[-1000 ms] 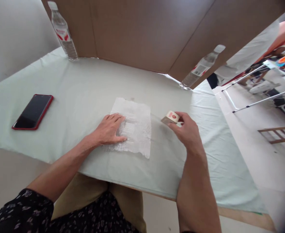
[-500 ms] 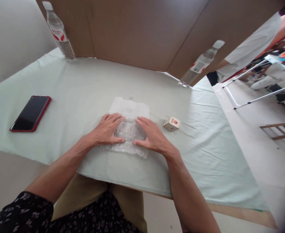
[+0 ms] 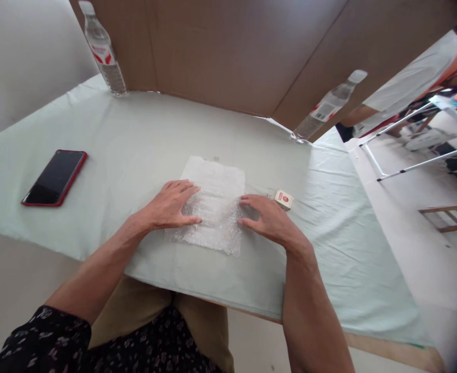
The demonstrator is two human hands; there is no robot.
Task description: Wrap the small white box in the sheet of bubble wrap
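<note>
A sheet of clear bubble wrap (image 3: 216,207) lies on the pale green cloth in front of me. Over its left edge rests my left hand (image 3: 172,206), thumb and fingers apart. My right hand (image 3: 269,217) is at the sheet's right edge, its fingers spread and holding nothing. Just behind the right hand sits a small cream box (image 3: 283,199) with a red mark, its left part hidden by that hand.
A dark phone with a red case (image 3: 55,177) lies at the left. Water bottles stand at the back left (image 3: 104,52) and back right (image 3: 329,108), against a brown cardboard panel (image 3: 220,57). Beyond the table's right side are a person's arm and a metal frame (image 3: 418,163).
My right hand has moved right, off the middle of the bubble wrap and close to the small box. The left hand has stayed nearly in place. The view has shifted slightly.
</note>
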